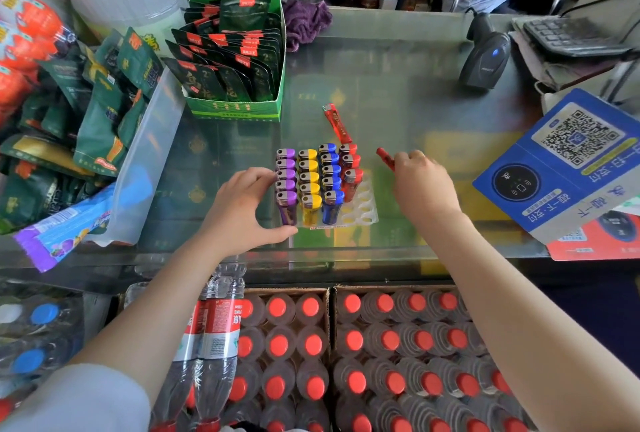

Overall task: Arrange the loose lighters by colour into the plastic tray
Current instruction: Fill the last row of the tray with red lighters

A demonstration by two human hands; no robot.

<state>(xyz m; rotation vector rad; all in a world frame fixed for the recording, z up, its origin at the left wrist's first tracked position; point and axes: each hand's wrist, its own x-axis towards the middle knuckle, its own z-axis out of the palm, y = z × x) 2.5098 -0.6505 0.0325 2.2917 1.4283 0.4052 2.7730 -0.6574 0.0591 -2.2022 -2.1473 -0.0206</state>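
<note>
Lighters stand upright in the clear plastic tray (pixel 367 213) on the glass counter (pixel 408 92) ahead of you, sorted in columns: purple lighters (pixel 286 185) nearest your left hand, then yellow lighters (pixel 309 182), blue lighters (pixel 330 178), and red lighters (pixel 350 168) on the side towards your right hand. The red column fills only the far slots; the near slots of that column, closest to your right wrist, show bare plastic.

Your left hand (pixel 242 211) cups the tray's left edge, fingers curled against the purple column and thumb reaching under the near left corner, so it grips the tray. Your right hand (pixel 424 185) sits just right of the tray, apart from it, fingers curled and pinching a loose red lighter (pixel 385 157) whose end pokes out past your fingertips, pointing away and to the left. Another red lighter (pixel 337 123) lies flat on the glass beyond the tray's far right corner, well ahead of both hands.

Open glass stretches beyond your right hand as far as the barcode scanner (pixel 485 57). A blue QR-code card (pixel 561 168) lies to the right of your right hand, overhanging the counter's near edge. Beyond your left hand stands a green display box (pixel 239 109) of dark packets, close to the tray's far left corner. Left of your left hand a clear bin wall (pixel 149 154) slants inwards, leaving a strip of bare glass. The counter's near edge runs just below your wrists.
</note>
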